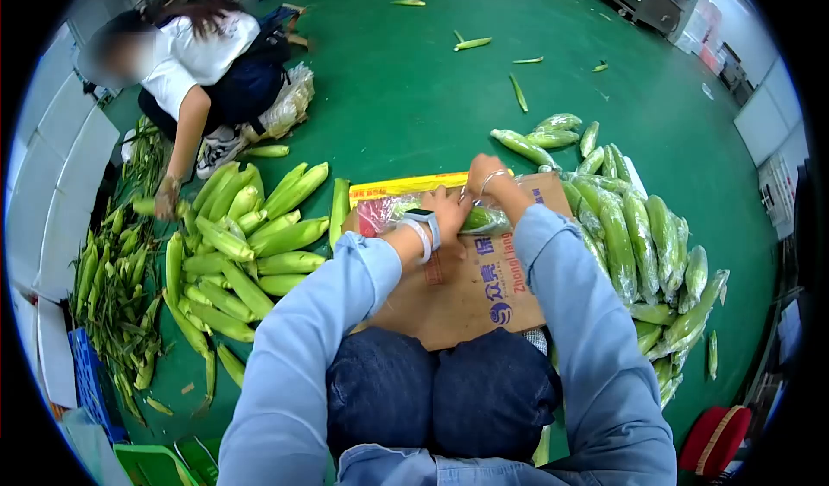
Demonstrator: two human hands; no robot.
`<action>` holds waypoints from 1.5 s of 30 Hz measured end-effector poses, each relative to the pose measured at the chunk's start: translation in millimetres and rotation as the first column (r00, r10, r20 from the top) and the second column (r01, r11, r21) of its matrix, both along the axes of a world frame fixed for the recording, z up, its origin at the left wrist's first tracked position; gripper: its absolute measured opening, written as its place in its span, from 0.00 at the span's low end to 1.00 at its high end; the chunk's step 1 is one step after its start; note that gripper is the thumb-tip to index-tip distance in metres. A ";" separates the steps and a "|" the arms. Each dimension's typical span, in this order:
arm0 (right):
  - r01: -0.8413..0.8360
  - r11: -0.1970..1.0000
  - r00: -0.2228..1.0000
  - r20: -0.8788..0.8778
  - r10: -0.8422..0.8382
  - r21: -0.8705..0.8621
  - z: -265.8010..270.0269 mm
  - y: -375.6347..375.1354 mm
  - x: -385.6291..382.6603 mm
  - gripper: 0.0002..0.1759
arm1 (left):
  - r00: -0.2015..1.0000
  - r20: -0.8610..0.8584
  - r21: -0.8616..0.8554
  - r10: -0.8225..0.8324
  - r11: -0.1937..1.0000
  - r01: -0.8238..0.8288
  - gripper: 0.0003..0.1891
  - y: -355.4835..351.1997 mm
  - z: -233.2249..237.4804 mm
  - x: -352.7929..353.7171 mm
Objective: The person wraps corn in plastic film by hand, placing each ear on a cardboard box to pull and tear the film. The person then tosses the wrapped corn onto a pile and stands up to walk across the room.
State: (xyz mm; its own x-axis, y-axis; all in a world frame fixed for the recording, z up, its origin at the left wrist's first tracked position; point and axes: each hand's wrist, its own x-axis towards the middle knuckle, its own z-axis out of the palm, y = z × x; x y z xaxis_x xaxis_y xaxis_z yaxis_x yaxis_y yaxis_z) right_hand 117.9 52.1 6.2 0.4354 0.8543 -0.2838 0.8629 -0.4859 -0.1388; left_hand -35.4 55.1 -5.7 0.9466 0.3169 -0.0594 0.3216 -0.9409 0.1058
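An ear of corn in green husk (pixel 485 220), wrapped in clear plastic film (pixel 393 213), lies crosswise on a flattened cardboard box (pixel 466 300) before my knees. My left hand (pixel 446 215), with a watch on its wrist, is closed over this ear. Just beyond it, my right hand (pixel 490 177) has its fingers curled in a pinch close to my left fingertips. It appears to grip the film, though its fingers partly hide what is between them. A yellow printed strip (pixel 414 184) runs along the far edge of the cardboard.
Unwrapped corn (pixel 275 235) is heaped at left, beside stripped husks (pixel 112 296). Film-wrapped ears (pixel 622 235) are piled at right. A crouching person (pixel 203 63) reaches a hand (pixel 167 199) into the left heap. Loose husk pieces (pixel 518 93) lie on the green floor (pixel 389 71).
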 end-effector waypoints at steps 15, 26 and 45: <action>-0.219 0.948 0.964 -0.098 0.246 0.229 -111.9 -26.8 47.6 0.14 | 0.691 -0.128 -0.404 -0.711 0.674 0.618 0.19 -15.9 -69.7 -135.2; -0.407 0.846 0.093 -0.905 0.414 0.345 42.4 -105.6 -147.1 0.31 | 0.392 0.011 -0.673 0.920 -0.283 0.683 0.20 -54.9 64.6 -212.6; -0.703 0.171 0.701 0.713 0.006 0.690 174.5 -174.4 -153.3 0.04 | 0.263 0.140 -0.959 0.955 0.065 0.277 0.10 -31.5 120.3 -202.1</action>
State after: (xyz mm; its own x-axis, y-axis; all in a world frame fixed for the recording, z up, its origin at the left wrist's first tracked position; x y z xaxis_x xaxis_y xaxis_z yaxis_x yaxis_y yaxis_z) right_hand -35.4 -122.2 180.7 -0.2622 0.4287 0.8646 0.9630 0.0587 0.2630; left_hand -237.5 23.6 114.6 0.3916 0.9068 -0.1562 -0.2742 0.2770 0.9209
